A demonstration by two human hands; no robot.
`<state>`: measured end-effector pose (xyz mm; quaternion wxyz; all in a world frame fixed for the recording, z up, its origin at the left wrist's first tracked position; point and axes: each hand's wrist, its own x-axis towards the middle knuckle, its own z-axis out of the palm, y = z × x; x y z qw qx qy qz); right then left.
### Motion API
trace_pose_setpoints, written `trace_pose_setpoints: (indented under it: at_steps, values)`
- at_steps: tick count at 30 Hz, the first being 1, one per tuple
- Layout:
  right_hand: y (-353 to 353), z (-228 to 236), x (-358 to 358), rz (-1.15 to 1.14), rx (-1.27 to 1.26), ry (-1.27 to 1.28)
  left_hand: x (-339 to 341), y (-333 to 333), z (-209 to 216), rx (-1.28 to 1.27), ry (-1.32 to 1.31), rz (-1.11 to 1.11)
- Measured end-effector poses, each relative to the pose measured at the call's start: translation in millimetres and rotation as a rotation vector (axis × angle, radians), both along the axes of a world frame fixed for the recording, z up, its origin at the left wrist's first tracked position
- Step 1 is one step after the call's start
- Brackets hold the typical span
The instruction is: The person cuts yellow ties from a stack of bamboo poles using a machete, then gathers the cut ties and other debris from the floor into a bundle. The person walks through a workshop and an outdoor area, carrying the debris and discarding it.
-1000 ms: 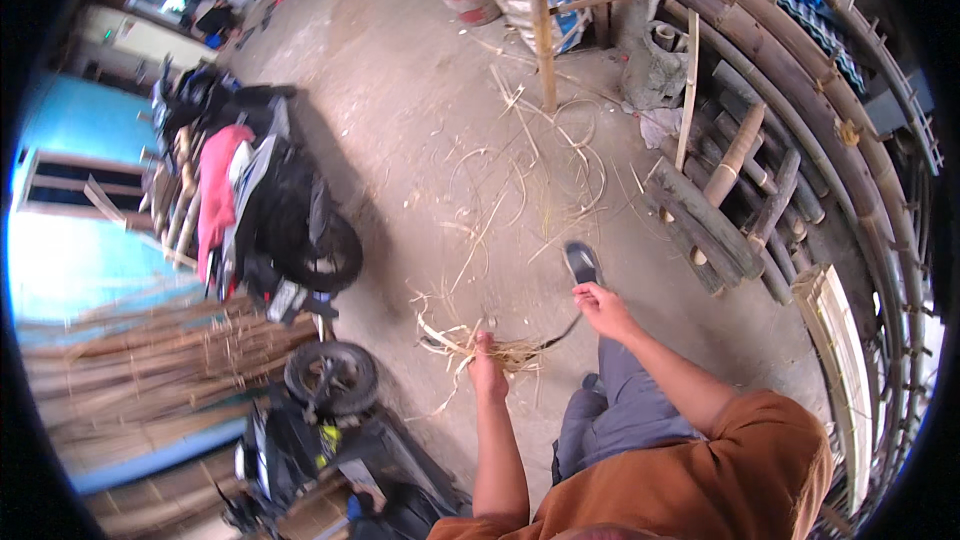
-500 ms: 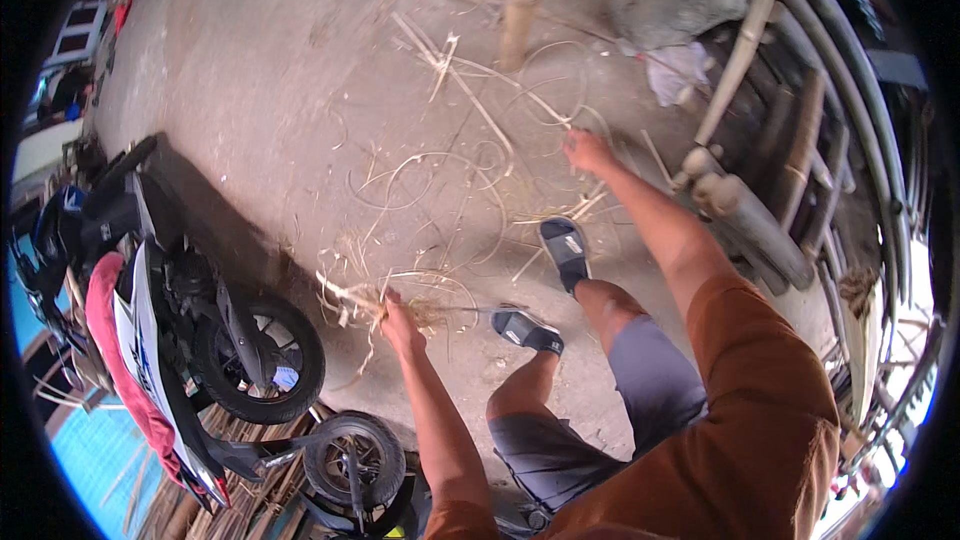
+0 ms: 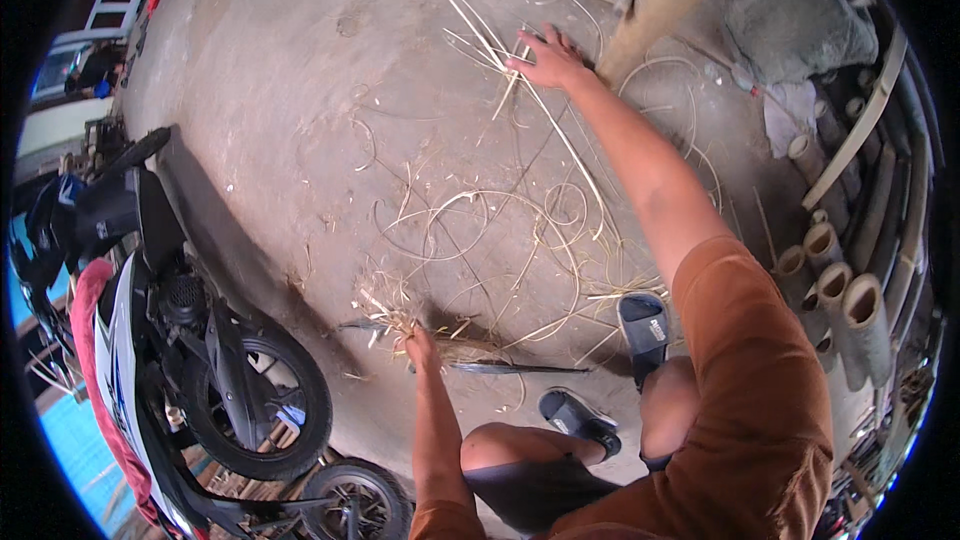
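Observation:
My left hand [image 3: 421, 346] is closed round a bunch of pale bamboo shavings [image 3: 392, 312], held low over the floor near the motorbike. Beside and partly under it lies a long, dark, flat blade-like thing [image 3: 515, 368]; its far end is hidden by the hand and shavings. Stretched far forward, my right hand [image 3: 550, 60] has its fingers spread over a cluster of crossing bamboo strips [image 3: 490, 45]. Its fingertips are at the strips, and whether they touch is hard to tell. Curled thin strips [image 3: 470, 195] lie scattered between my hands.
A parked motorbike [image 3: 130, 320] with a red cloth [image 3: 95, 330] stands at left. A thick bamboo post [image 3: 660, 10] rises just right of my right hand. Bamboo tubes [image 3: 860, 310] and poles line the right side. My sandalled feet [image 3: 642, 330] are on the concrete floor.
My right hand has moved forward from one strip's end to the crossing cluster, fingers now spread. I have bent lower, and the view has shifted. My left hand keeps its bunch.

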<state>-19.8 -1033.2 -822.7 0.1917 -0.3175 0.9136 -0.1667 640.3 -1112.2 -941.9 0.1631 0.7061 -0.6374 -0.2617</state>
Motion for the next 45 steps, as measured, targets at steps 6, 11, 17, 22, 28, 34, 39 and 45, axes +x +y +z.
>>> trace_pose_setpoints:
  at_steps: [6, 11, 17, 22, 28, 34, 39, 45]
  values:
    - [68.0, -61.7, 140.6, 0.334, -0.090, 0.131, -189.2, 26.4, 54.6, 0.553, 0.453, 0.111]
    - [195.5, -32.1, 244.7, 0.508, -0.231, -0.132, -259.5, 35.2, 23.4, 0.524, 0.199, -0.396]
    - [339.2, 29.6, 198.1, -0.207, -0.429, 0.119, -350.1, 108.1, 44.0, 0.351, -0.504, -0.541]
    - [460.9, -52.9, 125.5, -0.917, -0.160, 0.367, -343.1, 114.8, 29.3, 0.326, -0.282, -0.493]
    - [421.9, -74.1, 114.6, -1.179, 0.203, -0.021, -361.5, 132.1, 21.7, 0.655, 0.159, -0.314]
    - [300.3, -70.3, 223.2, -0.572, 0.205, -0.138, -424.1, 252.8, 128.4, 1.093, 0.281, -0.680]
    - [295.6, -27.4, 240.1, -0.265, -0.162, -0.608, -426.8, 250.9, 95.9, 1.102, 0.457, -0.317]
    - [345.4, 26.0, 251.9, -0.208, -0.449, -0.660, -408.2, 242.7, 28.5, 0.642, 0.550, -0.861]
